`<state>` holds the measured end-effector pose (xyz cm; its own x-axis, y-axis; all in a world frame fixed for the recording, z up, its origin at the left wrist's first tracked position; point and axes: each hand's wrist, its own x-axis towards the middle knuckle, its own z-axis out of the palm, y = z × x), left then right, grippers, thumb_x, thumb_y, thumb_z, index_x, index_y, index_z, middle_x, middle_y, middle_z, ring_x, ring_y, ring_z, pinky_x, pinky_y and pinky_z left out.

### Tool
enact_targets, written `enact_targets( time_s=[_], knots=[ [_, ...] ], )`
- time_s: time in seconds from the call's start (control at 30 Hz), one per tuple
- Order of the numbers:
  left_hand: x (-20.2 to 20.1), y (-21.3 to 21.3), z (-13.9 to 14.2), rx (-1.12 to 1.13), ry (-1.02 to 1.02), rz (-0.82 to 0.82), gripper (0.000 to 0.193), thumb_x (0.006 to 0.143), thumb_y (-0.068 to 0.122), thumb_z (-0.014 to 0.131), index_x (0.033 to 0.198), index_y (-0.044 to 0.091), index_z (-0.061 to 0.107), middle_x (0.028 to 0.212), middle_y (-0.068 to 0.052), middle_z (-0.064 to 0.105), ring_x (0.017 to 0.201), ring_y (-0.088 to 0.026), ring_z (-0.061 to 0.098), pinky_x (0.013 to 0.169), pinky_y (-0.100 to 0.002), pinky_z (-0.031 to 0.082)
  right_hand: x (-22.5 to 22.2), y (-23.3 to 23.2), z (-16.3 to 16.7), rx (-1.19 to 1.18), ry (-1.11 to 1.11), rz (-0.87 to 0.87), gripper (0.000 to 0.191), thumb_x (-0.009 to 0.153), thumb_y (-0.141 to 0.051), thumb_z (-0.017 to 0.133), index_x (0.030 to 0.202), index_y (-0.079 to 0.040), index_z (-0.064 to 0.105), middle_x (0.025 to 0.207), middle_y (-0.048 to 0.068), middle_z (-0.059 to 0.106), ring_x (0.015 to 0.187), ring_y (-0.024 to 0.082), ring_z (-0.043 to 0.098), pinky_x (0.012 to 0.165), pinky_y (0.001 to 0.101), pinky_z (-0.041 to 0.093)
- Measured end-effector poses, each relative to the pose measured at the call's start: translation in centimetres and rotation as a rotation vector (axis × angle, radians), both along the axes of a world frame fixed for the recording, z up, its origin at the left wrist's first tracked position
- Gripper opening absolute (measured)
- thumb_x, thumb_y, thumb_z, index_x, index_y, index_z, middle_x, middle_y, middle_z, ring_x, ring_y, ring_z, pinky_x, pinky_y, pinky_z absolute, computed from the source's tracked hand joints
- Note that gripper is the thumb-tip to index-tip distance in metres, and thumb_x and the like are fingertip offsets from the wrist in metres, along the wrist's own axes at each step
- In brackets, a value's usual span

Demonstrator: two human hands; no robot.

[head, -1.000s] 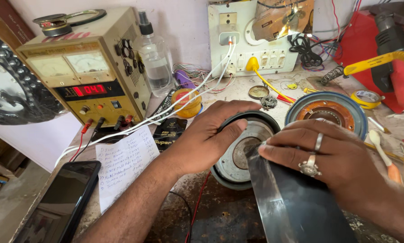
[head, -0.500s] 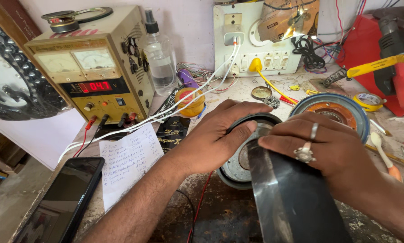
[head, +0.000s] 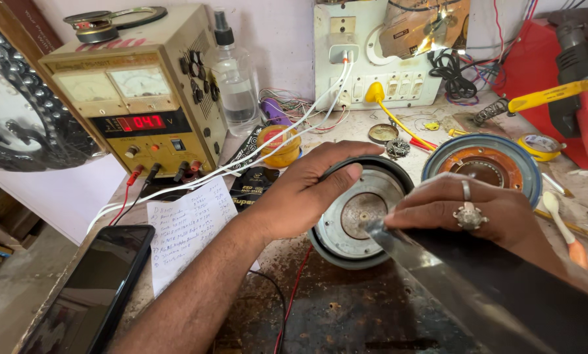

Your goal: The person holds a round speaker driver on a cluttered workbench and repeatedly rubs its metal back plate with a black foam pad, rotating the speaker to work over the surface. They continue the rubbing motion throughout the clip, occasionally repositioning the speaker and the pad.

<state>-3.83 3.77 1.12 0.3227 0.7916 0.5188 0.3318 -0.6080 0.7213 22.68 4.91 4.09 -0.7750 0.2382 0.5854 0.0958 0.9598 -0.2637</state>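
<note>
at the middle of the bench, the left hand (head: 304,190) lies curled over the rim of a round metal motor housing (head: 359,213), thumb pressed along the near edge and fingers wrapped round the far side. that looks like a steadying clamp, keeping the disc from turning or sliding on the stained worktop (head: 346,314). the right hand (head: 468,210), rings on two fingers, pinches the tip of a long dark flat blade (head: 477,288) and lays it across the housing's face, just beside the rusty centre hub; the fingers are closed on the blade, not loose. the blade runs back toward the camera's lower right, so its length seems to act as a lever or a straight edge, though which one i cannot tell.

just beyond the right hand sits a second disc with a blue rim and copper windings (head: 483,164), lying flat. left of the housing lies a handwritten paper note (head: 186,229), with a dark phone (head: 91,295) beside it. behind, a beige bench power supply (head: 137,98) glows with red digits, its leads trailing forward. a clear spray bottle (head: 234,75) stands next to it, and a white switchboard (head: 372,59) hangs on the wall.
</note>
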Motion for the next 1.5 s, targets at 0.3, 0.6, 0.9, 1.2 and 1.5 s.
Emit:
enact_targets(
  time_s=[0.3, 0.6, 0.9, 1.2, 1.5],
  knots=[
    [0.5, -0.4, 0.1, 0.017, 0.008, 0.037, 0.037, 0.106, 0.028, 0.057, 0.140, 0.015, 0.063, 0.136, -0.009, 0.067, 0.131, -0.021, 0.061, 0.114, -0.035, 0.047, 0.1, -0.1, -0.6, 0.266, 0.047, -0.226, 0.044, 0.075, -0.015, 0.069, 0.118, -0.019, 0.076, 0.115, -0.001, 0.072, 0.106, 0.022, 0.069, 0.093, 0.0364, 0.054],
    [1.7, -1.2, 0.9, 0.030, -0.004, 0.087, 0.034, 0.103, 0.030, 0.062, 0.134, 0.018, 0.068, 0.133, -0.009, 0.070, 0.129, -0.021, 0.064, 0.112, -0.036, 0.049, -0.6, 0.6, -0.3, 0.284, -0.002, -0.182, 0.041, 0.078, -0.014, 0.064, 0.117, -0.017, 0.075, 0.116, 0.002, 0.072, 0.107, 0.024, 0.069, 0.093, 0.0389, 0.052],
    [1.8, -1.4, 1.1, 0.024, 0.000, 0.086, 0.033, 0.104, 0.032, 0.060, 0.133, 0.018, 0.069, 0.132, -0.008, 0.070, 0.129, -0.020, 0.065, 0.112, -0.036, 0.049, -0.9, 0.5, -0.2, -0.154, -0.444, 0.479, 0.024, 0.091, -0.020, 0.063, 0.111, -0.015, 0.075, 0.113, 0.002, 0.074, 0.111, 0.023, 0.071, 0.095, 0.0369, 0.055],
    [1.5, -0.9, 0.7, -0.028, -0.059, 0.026, 0.034, 0.105, 0.033, 0.059, 0.134, 0.019, 0.068, 0.132, -0.007, 0.071, 0.129, -0.018, 0.064, 0.113, -0.035, 0.049, 0.2, -0.2, 0.2, 0.227, -0.003, -0.119, 0.044, 0.075, -0.016, 0.068, 0.118, -0.019, 0.076, 0.115, -0.001, 0.073, 0.106, 0.021, 0.070, 0.095, 0.0359, 0.054],
    [1.7, -1.1, 0.6, -0.007, -0.043, 0.038, 0.034, 0.104, 0.032, 0.061, 0.135, 0.019, 0.068, 0.131, -0.007, 0.071, 0.128, -0.018, 0.064, 0.112, -0.035, 0.049, -0.7, -1.1, 0.3, 0.469, 0.000, -0.155, 0.042, 0.078, -0.017, 0.066, 0.119, -0.016, 0.073, 0.115, 0.000, 0.070, 0.108, 0.024, 0.067, 0.095, 0.0408, 0.054]
  ],
)
